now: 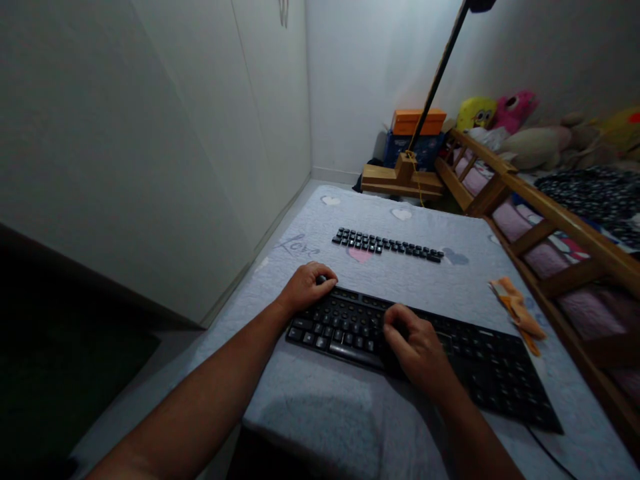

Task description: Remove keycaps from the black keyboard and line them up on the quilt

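A black keyboard [350,345] lies at a slant on the cloth-covered table, with some keycaps off its upper rows. My left hand [309,285] is closed at its far left corner, the thumb along the back edge. Over the middle of the keys, my right hand [414,340] is curled with thumb and fingertips pinched together. Whatever may be between those fingertips is too small or too hidden to make out. Beyond the keyboard, loose black keycaps [370,241] are laid out in rows on the cloth.
An orange cloth-like item [517,310] lies right of the keyboard, whose cable [545,450] runs off the near right. A wooden bed rail [555,207] borders the table's right side. A pale cabinet [215,133] stands left; a wooden stand [403,175] is behind.
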`<state>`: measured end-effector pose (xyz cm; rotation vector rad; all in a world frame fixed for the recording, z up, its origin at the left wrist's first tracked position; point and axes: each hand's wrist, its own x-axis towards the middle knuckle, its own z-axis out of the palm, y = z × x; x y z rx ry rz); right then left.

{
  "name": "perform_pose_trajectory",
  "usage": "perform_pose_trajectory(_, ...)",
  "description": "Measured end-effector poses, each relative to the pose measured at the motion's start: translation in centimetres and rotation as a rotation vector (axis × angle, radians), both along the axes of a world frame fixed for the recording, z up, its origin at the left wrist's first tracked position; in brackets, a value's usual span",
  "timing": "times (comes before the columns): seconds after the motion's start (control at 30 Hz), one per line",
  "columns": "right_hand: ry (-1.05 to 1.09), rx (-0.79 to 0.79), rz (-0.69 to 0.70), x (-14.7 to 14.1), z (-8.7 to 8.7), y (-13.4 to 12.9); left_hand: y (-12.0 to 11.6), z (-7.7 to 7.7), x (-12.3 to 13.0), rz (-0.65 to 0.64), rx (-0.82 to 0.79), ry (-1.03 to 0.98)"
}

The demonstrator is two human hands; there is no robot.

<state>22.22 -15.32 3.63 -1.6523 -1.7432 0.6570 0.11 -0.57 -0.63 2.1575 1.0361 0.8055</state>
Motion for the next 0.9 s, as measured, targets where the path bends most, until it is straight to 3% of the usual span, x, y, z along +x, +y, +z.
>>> perform_pose_trajectory(0.27,0.028,-0.106,0.027,0.1,0.3,0.38,0.04,-0.02,-0.01,0.003,0.001,0.007)
perform_pose_trajectory(0.5,0.029,-0.069,0.029,-0.24,0.31,0.21,-0.11,0.18,0.03,0.002,0.005,-0.001)
perform_pose_trajectory(0.7,0.073,-0.064,-0.055,-0.56,-0.12,0.32,0.05,0.0,0.02,-0.006,0.009,0.004)
perform_pose_trajectory(0.9,0.043,-0.045,-0.024,-0.74,-0.13,0.09,-0.06,0.24,0.05,-0.001,0.0,-0.006)
